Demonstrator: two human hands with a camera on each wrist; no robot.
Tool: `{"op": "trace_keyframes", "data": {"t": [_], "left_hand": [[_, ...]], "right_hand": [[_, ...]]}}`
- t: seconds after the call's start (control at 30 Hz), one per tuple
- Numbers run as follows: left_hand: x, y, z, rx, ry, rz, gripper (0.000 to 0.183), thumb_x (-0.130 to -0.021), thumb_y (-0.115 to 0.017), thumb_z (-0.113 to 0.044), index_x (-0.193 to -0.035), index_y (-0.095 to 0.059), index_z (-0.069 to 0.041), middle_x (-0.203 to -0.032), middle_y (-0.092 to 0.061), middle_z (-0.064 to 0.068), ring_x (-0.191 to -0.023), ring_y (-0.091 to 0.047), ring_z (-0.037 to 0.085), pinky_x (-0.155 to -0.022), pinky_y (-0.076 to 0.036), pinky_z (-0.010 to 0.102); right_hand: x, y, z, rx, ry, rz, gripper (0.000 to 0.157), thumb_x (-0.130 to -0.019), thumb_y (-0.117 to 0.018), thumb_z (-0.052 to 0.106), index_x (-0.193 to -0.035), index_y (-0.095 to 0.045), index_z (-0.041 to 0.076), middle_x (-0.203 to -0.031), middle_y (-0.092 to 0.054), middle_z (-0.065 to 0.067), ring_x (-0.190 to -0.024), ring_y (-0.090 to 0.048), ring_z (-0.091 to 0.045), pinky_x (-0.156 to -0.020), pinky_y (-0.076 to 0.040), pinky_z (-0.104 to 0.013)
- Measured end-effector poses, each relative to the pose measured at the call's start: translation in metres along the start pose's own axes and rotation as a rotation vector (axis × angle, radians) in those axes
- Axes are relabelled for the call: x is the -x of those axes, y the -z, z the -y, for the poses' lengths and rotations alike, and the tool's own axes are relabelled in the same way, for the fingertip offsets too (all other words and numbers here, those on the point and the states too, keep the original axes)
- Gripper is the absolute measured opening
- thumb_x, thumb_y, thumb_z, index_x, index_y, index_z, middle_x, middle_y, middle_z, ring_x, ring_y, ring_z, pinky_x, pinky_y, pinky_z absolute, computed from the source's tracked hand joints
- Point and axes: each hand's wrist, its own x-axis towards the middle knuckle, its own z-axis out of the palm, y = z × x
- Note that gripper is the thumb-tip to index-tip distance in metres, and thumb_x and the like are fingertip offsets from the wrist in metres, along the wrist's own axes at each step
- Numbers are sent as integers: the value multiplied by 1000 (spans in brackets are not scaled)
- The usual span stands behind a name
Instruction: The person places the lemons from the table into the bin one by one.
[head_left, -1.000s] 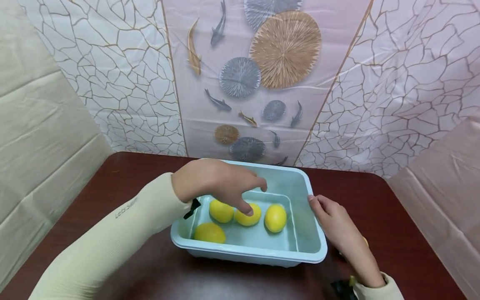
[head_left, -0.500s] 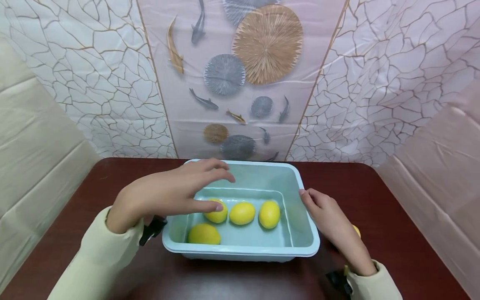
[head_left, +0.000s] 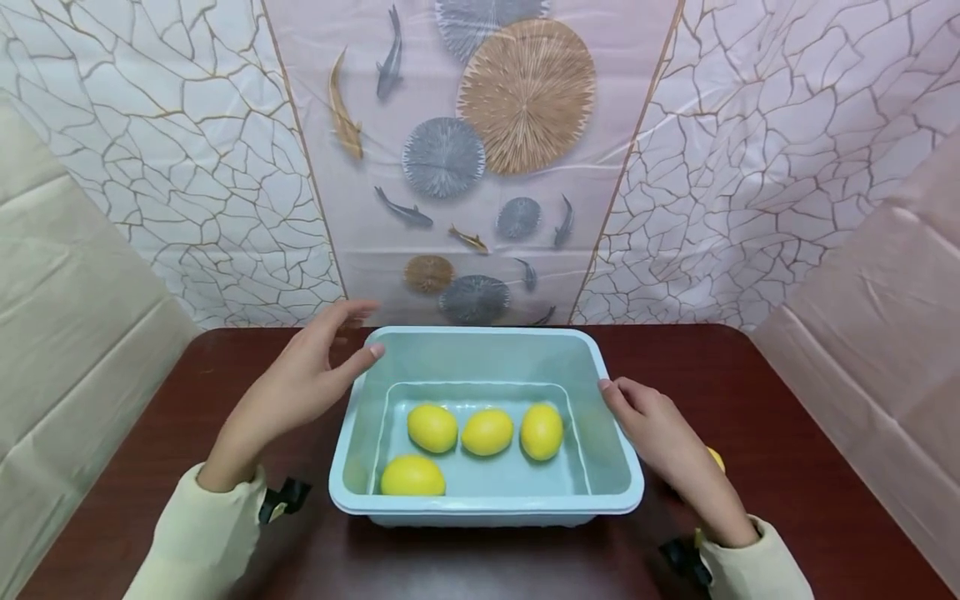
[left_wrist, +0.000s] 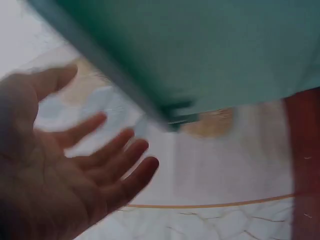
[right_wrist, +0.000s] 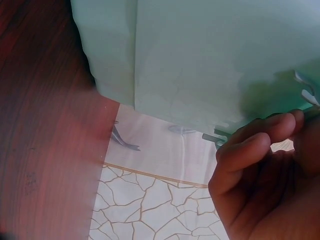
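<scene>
Basin (head_left: 487, 352) on brown table (head_left: 420, 562), backdrop (head_left: 360, 275) behind, right grip (head_left: 658, 432) around rim (head_left: 487, 504), left grip (head_left: 303, 379) spread

Four lemons (head_left: 487, 432) sit in the blue tub (head_left: 480, 505) on the tabletop (head_left: 795, 475), right hand (head_left: 663, 435) gripping its right side, left hand (head_left: 303, 379) hovering just beside the far left corner!

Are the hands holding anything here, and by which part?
The right hand grips the light-blue rectangular plastic basin by its right-side rim; the left hand holds nothing.
</scene>
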Motion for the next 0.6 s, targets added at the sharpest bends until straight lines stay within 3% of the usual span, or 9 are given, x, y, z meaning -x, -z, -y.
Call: {"op": "trace_keyframes", "data": {"t": [0.17, 0.33, 0.5, 0.6], "left_hand": [[-6, -15, 17, 62, 149, -47, 53, -101, -55, -42, -144, -43, -13, -127, -55, 11, -111, -58, 28, -92, -50, 47], [-11, -25, 24, 75, 226, -41, 54, -102, -50, -46, -140, -45, -7, -110, -56, 10, -96, -56, 25, -79, -47, 38], [-12, -31, 30, 90, 260, 29, 55, -103, -49, -44, -141, -43, -5, -105, -54, 11, -91, -53, 25, -73, -45, 36], [-12, -32, 33, 128, 264, 78, 50, -106, -43, -38, -143, -41, -5, -112, -57, 14, -96, -56, 26, -80, -49, 39]], "right_hand": [[2, -1, -2, -11, -14, 13, 48, -106, -40, 45, -111, -65, 4, -91, -64, -7, -82, -58, -19, -70, -49, -31], [0, 0, -1, 0, -7, 3, 48, -106, -40, 45, -114, -65, 4, -92, -65, -8, -82, -58, -20, -71, -50, -31], [-2, -1, 1, -11, -23, 13, 50, -105, -40, 47, -116, -64, 4, -95, -66, -9, -83, -59, -20, -71, -51, -30], [-1, -1, 1, -6, -30, 13, 52, -105, -40, 48, -118, -64, 4, -97, -66, -9, -84, -60, -20, -72, -52, -30]]}}
